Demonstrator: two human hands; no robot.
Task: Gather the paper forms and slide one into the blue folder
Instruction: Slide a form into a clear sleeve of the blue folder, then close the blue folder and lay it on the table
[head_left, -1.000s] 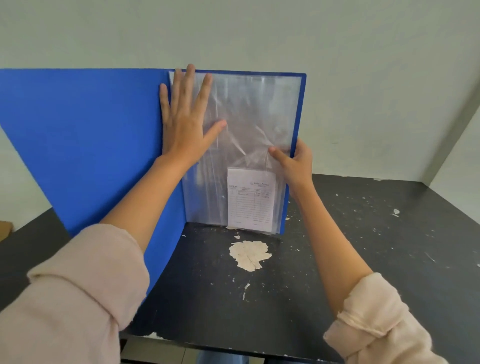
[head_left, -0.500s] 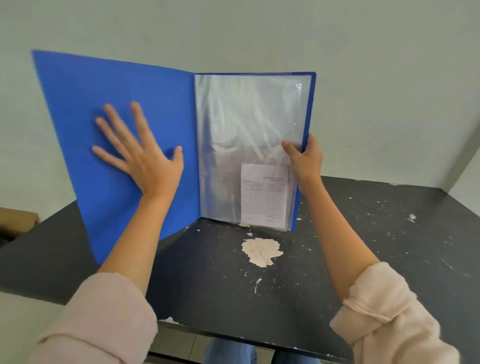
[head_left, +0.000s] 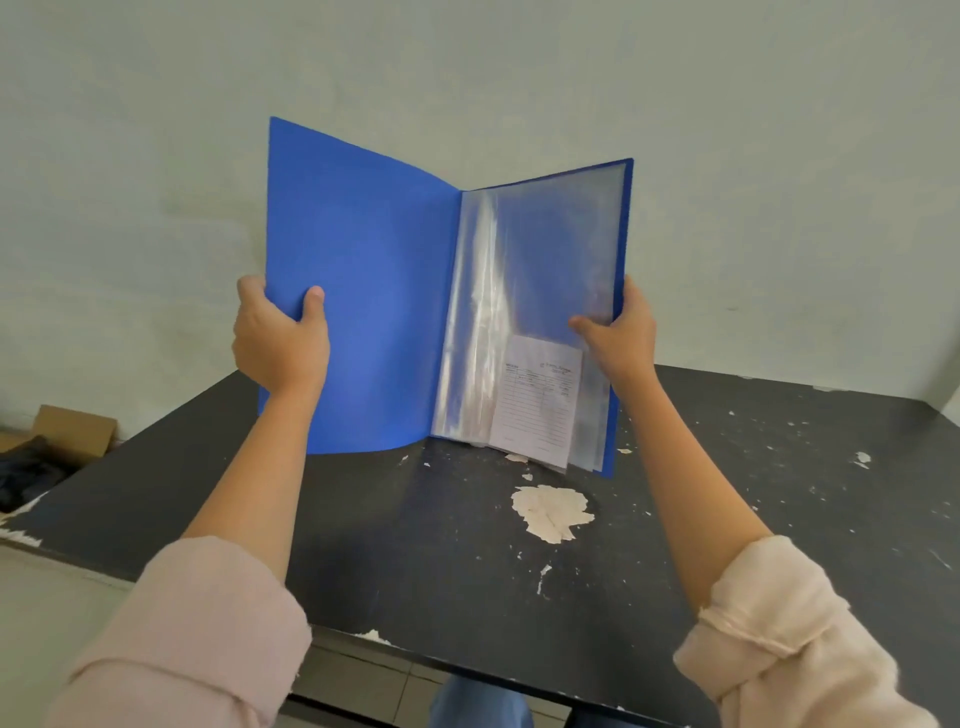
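A blue folder (head_left: 363, 291) stands open and upright, like a book being read, with its bottom edge at or just above a black table (head_left: 779, 493); contact cannot be told. Its right half carries a stack of clear plastic sleeves (head_left: 550, 249). One small paper form (head_left: 537, 400), printed with a ruled grid, sits low in the front sleeve, near the bottom right corner and slightly tilted. No other loose forms are in view.

The left hand (head_left: 280, 338) grips the outer edge of the left cover, thumb on the inside face, the other fingers wrapped behind it. The right hand (head_left: 618, 332) pinches the outer edge of the sleeve stack and back cover, thumb (head_left: 584, 325) pressed across the plastic just above the form. Both hands are closed on the folder.

The form appears to be already in its sleeve, so the step in hand is likely closing the folder. To do that well, keep the spine vertical, so the form stays settled at the sleeve's bottom. Swing the left cover across slowly, since the thin cover bows and the sleeves could crease. Slide the right thumb out only as the cover arrives.

The table's paint is chipped, with a large pale patch (head_left: 550, 512) in front of the folder. A cardboard box (head_left: 67, 431) sits beyond the table's left edge.
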